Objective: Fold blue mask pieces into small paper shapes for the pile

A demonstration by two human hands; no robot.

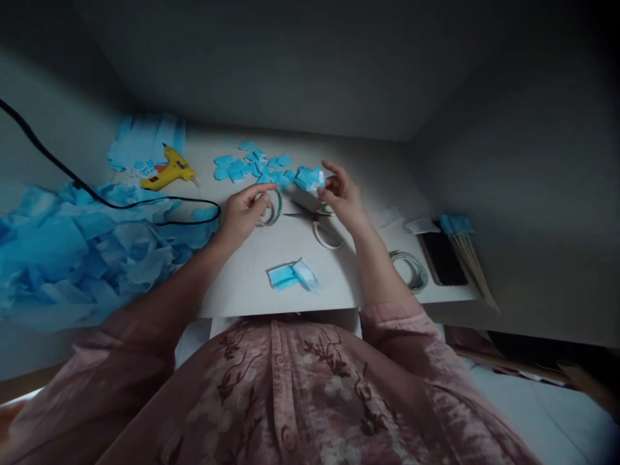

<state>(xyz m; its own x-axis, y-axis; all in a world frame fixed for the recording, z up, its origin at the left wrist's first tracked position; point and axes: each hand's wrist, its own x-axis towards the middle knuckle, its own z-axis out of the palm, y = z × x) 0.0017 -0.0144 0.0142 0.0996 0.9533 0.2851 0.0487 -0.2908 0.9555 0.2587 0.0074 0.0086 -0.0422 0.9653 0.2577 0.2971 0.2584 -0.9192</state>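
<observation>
My left hand [246,214] holds a green-edged tape roll [277,208] on its side, fingers around its rim. My right hand [341,195] has thumb and fingers closed on a bunched blue flower-like piece [310,179] at its left. White-handled scissors [328,234] lie between the hands, blades toward the left. Small cut blue pieces [237,169] are scattered behind the hands. A folded blue and white piece [293,276] rests nearer the front edge.
A yellow glue gun [170,171] and its black cable [121,206] lie at the left, beside a heap of blue scraps [111,252]. Rightward are a larger tape roll [409,270], a dark phone [443,258] and blue-tipped sticks [469,258]. Walls enclose the table [242,290].
</observation>
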